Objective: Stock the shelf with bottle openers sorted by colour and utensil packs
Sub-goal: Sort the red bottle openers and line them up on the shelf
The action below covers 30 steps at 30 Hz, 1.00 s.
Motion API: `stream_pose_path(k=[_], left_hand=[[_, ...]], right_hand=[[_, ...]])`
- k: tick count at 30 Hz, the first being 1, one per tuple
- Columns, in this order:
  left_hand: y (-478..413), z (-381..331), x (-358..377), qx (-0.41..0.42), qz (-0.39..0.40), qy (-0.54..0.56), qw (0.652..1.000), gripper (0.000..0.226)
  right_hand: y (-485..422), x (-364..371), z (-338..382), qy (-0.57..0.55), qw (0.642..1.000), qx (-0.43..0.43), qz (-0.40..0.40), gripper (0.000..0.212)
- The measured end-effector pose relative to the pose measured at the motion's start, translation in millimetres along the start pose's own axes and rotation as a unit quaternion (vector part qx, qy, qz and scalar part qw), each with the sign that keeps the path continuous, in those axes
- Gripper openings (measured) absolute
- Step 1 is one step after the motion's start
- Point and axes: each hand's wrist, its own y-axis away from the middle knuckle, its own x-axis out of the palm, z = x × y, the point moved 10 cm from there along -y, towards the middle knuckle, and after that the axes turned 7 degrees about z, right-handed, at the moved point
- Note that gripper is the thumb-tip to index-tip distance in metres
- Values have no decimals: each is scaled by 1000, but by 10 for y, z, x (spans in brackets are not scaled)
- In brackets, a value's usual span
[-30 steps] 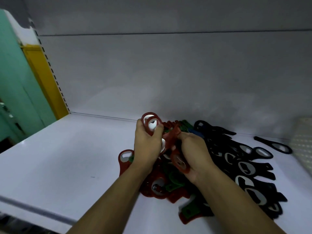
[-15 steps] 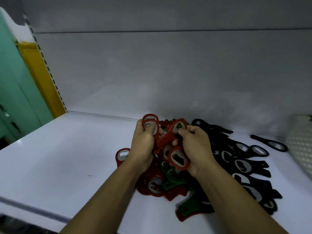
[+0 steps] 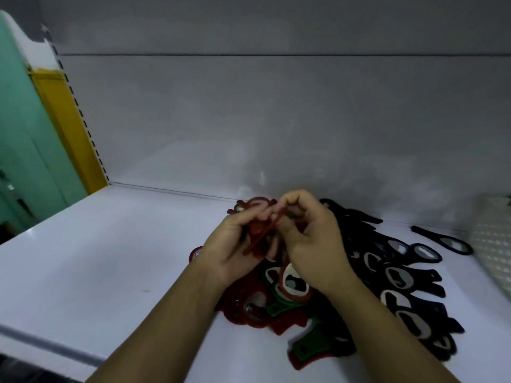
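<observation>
Nearest me, the white shelf (image 3: 110, 258) ran under both forearms. On it lay a loose heap of openers (image 3: 249, 316), red mixed with green, and at its near end a green opener (image 3: 307, 348) lay on a red one. Touching the heap on the right, black openers (image 3: 401, 280) overlapped in a row running from near to far. Above the heap's middle the left hand (image 3: 235, 247) gripped a small stack of red openers (image 3: 257, 233), fingers curled round it, the stack seen nearly edge-on. Just beside it, the right hand (image 3: 312, 244) pinched the stack's far end between thumb and curled fingers. Under the right palm I saw another red opener (image 3: 294, 287) with a pale ring; I could not tell whether that hand held it or it rested on the heap. Farther right a single black opener (image 3: 442, 241) lay apart from the row, near a white dotted pack (image 3: 495, 252) at the right edge. Behind everything stood the grey back panel (image 3: 276, 120), with a yellow post (image 3: 63, 128) at far left.
</observation>
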Motion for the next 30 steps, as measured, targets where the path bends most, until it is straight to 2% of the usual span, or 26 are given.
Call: stream_pose_path(k=[3, 5, 6, 9, 12, 14, 16, 17, 20, 22, 24, 26, 28, 30], left_hand=[[36, -152, -301, 73, -102, 115, 985, 17], [90, -285, -489, 132, -157, 130, 970, 8], [120, -340, -541, 152, -172, 94, 969, 11], [185, -467, -571, 171, -210, -124, 955, 16], [106, -293, -294, 112, -127, -210, 963, 21], [61, -86, -116, 40, -53, -243, 968, 40], [49, 109, 54, -24, 28, -227, 973, 67], [42, 149, 84, -34, 41, -222, 974, 71], [23, 92, 94, 19, 24, -238, 971, 43], [35, 129, 92, 15, 17, -224, 974, 25], [56, 227, 111, -24, 32, -220, 975, 22], [96, 315, 170, -65, 55, -219, 972, 28], [115, 355, 260, -81, 93, -214, 969, 35], [110, 365, 333, -76, 126, -259, 955, 30]], right_hand=[[21, -113, -52, 41, 998, 24, -43, 28], [25, -261, -130, 26, 994, 77, -77, 16], [23, -313, -184, 17, 991, 108, -79, 12], [32, -380, -324, -25, 982, 174, -64, 16], [45, -369, -385, -75, 978, 185, -59, 15], [53, -367, -405, -85, 977, 179, -80, 13], [47, -349, -397, -61, 979, 161, -106, 11], [40, -337, -386, -40, 981, 147, -120, 9], [23, -402, -317, 67, 976, 104, -178, 7], [40, -498, -330, 101, 966, 103, -216, 21], [78, -622, -362, 94, 955, 114, -256, 29], [119, -781, -344, 81, 942, 111, -307, 30], [157, -899, -309, 56, 928, 97, -355, 29], [188, -910, -344, 15, 920, 95, -381, 27]])
